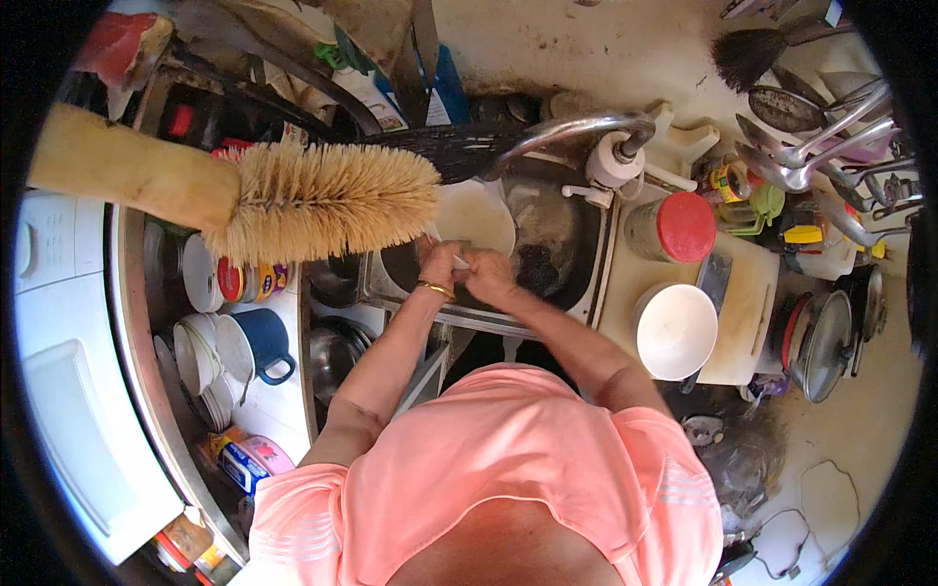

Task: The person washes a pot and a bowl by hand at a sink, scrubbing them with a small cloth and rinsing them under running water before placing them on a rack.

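Over the stainless steel sink (602, 275), my left hand (438, 264), with a gold bangle at the wrist, meets my right hand (489, 277). Both have curled fingers, and a small white thing (460, 264) shows between them; the fingers hide most of it, so its kind is unclear. Just beyond the hands is a pale round dish or basin (480, 216), partly covered by a large bristle brush (330, 198) hanging close to the camera. Dark residue (538, 267) lies in the sink to the right of my right hand.
A white faucet (614, 162) with a curved metal spout reaches over the sink. Right of it stand a red-lidded jar (685, 227), a white bowl (676, 331) and a cutting board (744, 315) with a cleaver (712, 282). Ladles (799, 150) hang at upper right; a blue enamel mug (264, 344) sits left.
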Available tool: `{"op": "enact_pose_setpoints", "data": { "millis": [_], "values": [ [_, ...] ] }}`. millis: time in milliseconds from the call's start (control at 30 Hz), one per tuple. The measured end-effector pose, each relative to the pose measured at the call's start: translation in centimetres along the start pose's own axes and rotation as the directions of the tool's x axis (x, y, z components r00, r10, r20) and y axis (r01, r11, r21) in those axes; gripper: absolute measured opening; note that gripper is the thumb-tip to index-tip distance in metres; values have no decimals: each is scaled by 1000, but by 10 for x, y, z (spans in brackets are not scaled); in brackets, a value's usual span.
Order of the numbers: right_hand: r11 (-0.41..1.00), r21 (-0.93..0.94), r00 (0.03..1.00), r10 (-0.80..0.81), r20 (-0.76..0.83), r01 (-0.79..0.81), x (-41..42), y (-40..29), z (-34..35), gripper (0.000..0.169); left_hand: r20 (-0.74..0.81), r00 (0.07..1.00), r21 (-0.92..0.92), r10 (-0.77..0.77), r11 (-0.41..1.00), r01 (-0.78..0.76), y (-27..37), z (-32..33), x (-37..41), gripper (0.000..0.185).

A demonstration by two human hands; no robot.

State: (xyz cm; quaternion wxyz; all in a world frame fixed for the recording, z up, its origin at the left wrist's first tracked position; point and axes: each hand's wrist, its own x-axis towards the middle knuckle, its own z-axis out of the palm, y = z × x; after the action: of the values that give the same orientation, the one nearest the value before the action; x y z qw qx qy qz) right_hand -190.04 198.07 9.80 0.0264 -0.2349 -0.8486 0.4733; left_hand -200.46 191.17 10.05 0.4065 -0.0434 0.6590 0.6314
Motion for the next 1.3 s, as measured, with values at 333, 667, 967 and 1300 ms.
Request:
{"op": "enact_pose_setpoints", "data": {
  "millis": [333, 667, 967, 1300],
  "values": [
    [953, -175, 963, -223, 149, 247, -3, 22, -18, 35, -228, 966, 34, 120, 993, -115, -11, 24, -18, 59],
    [971, 20, 969, -239, 62, 238, -3, 11, -15, 31, -159, 980, -46, 119, 991, -128, 0, 22, -23, 59],
    [994, 19, 979, -108, 174, 106, -6, -14, -37, 36, -112, 993, 0, -44, 999, 44, 13, 15, -26, 67],
    [977, -47, 972, -202, 122, 208, -10, 6, -24, 32, -110, 994, 129, -20, 991, 34, 16, 13, -18, 57]
  ]
}}
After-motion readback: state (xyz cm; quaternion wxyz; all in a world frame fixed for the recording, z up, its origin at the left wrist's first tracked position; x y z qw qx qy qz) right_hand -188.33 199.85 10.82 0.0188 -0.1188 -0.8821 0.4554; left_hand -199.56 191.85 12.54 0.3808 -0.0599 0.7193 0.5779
